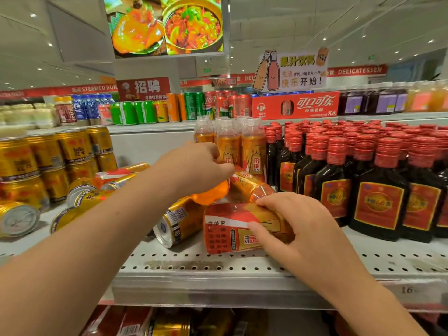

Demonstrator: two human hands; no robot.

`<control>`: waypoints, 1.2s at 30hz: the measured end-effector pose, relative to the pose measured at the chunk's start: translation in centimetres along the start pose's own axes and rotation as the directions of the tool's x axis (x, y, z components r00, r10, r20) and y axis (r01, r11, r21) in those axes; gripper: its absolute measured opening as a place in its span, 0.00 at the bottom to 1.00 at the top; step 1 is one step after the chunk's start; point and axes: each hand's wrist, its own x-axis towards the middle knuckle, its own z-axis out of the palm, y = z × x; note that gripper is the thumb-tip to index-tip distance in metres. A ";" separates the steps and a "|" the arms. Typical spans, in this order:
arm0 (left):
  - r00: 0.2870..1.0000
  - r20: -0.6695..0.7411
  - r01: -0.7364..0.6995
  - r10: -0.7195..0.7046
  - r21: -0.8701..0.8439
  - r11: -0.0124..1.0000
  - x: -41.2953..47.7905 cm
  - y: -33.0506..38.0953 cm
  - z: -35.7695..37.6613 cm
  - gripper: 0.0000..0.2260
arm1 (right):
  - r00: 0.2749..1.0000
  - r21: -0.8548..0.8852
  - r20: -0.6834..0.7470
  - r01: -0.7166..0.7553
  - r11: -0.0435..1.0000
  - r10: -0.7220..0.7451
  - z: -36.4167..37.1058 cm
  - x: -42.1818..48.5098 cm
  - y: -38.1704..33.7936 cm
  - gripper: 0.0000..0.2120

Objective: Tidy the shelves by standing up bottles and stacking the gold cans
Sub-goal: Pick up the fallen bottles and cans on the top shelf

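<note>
- Shop aisle: white perforated shelf [218, 265], pale ceiling with spot lights, food screen [167, 25] hanging overhead, red banners along the far wall.
- Shelf left: stacked gold cans [48, 161] two high at the back. Loose gold cans [179, 221] lie on their sides in front, near my left forearm.
- Shelf middle: upright orange bottles [230, 144] at the back, with several more tipped over in front of them.
- Shelf right: dark bottles [363, 180] with red caps, standing in rows.
- Left hand [201, 166]: fingers curled down over a tipped bottle [211, 195], gripping it from above. Its base faces me.
- Right hand [293, 226]: thumb on the label and fingers wrapped over the top of the front bottle [230, 231], which lies on its side near the shelf edge.
</note>
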 end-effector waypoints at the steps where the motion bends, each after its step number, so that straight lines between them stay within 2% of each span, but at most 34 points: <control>1: 1.000 -0.005 0.011 -0.011 0.042 0.999 0.2 0.3 0.3 0.25 | 1.000 -0.014 0.013 0.006 1.000 -0.006 -0.1 0.0 -0.1 0.23; 4: 1.000 0.022 0.014 -0.016 0.100 0.995 0.6 1.2 1.6 0.30 | 0.999 -0.017 0.046 0.014 1.000 -0.014 -0.3 -0.1 0.0 0.26; 11: 1.000 0.013 0.013 -0.015 0.118 0.993 0.5 2.7 3.2 0.30 | 0.999 -0.015 0.036 0.035 0.999 -0.034 -0.5 -0.6 0.1 0.27; 16: 0.999 0.049 -0.004 0.000 0.086 0.996 1.0 3.1 2.9 0.21 | 0.999 -0.014 0.028 0.038 0.999 -0.037 -0.5 -0.5 0.1 0.27; 22: 0.998 0.052 -0.037 0.037 -0.012 0.999 -0.1 1.7 2.2 0.17 | 0.999 -0.020 0.033 0.034 0.999 -0.033 -0.6 -0.5 0.0 0.27; 25: 0.998 -0.034 -0.057 0.052 -0.172 0.984 -2.2 -0.4 1.5 0.13 | 0.999 -0.018 0.028 0.046 0.999 -0.045 -0.7 -0.7 -0.1 0.27; 28: 0.978 -0.204 -0.109 0.052 -0.283 0.953 -5.0 -4.2 0.6 0.07 | 0.999 0.006 -0.002 0.039 0.999 -0.039 -0.4 -0.9 -0.5 0.27; 30: 0.953 -0.301 -0.117 0.038 -0.251 0.961 -6.7 -7.2 0.4 0.06 | 0.999 0.023 -0.034 0.029 0.999 -0.028 -0.2 -0.8 -1.3 0.27; 36: 0.928 -0.370 -0.091 0.039 -0.123 0.988 -10.8 -14.0 1.1 0.07 | 0.976 0.115 -0.137 0.185 0.976 -0.169 1.7 1.1 -6.6 0.16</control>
